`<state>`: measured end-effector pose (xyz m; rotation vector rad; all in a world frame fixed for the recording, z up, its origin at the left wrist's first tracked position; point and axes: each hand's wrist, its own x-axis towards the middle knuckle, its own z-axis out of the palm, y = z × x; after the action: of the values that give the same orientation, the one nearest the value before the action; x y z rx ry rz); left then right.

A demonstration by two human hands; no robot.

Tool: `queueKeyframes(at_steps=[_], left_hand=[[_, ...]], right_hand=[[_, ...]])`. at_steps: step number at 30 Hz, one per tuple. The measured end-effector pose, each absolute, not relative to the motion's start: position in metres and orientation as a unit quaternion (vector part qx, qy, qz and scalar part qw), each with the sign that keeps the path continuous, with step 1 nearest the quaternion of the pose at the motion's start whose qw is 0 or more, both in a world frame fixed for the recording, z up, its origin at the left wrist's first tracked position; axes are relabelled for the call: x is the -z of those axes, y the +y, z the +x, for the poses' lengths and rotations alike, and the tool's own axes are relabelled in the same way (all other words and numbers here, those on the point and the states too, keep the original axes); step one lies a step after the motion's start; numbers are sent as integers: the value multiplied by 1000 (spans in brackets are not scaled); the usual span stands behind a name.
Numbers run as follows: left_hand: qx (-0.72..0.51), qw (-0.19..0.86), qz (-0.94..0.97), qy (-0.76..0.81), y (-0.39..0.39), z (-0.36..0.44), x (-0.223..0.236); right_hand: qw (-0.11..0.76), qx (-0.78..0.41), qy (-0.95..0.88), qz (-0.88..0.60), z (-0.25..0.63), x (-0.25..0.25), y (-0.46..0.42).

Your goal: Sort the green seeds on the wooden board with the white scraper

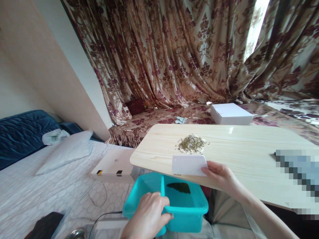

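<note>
My left hand [152, 210] grips the near rim of a turquoise plastic bin [185, 220] at its middle divider. Dark green grains [179, 188] lie in the bin's right compartment, and the left one shows bare plastic. Between the thumb and fingers of my right hand [220, 174] is a flat white plastic sheet [188, 165], held by its right edge at the table's front edge. A few grains lie at its lower left corner. Just beyond the sheet, a loose pile of green and whitish grains [191, 144] is spread on the light wooden table [239, 139].
A blurred-out dark object [299, 169] lies at the table's right. Behind the table stand a white box [231, 114] and a light blue cloth [180, 120]. A flat white carton [113, 162], a cable and a bed with a pillow [66, 151] are at left.
</note>
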<state>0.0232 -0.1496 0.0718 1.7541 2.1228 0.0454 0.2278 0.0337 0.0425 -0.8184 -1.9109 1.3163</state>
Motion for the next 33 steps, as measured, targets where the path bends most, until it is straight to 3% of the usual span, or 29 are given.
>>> queueKeyframes(at_steps=[3,8,10,14,33], left_hand=[[-14,206,636,744,-149,31,-73],[36,205,698,686,-134,71,-80],[74,218,715,660,-126,89,-86],[129,250,722,632,-117,108,-93],[80,248,711,653,-120,99,-79]], right_hand=[[325,-535,-714,-313,253,-48,29],[503,-472,-597,-410,295,-56,53],[536,-447,-572,-432,300,-56,66],[537,-445,-572,-432,293,-53,79],[512,-383,-608,-470,286,-41,77]])
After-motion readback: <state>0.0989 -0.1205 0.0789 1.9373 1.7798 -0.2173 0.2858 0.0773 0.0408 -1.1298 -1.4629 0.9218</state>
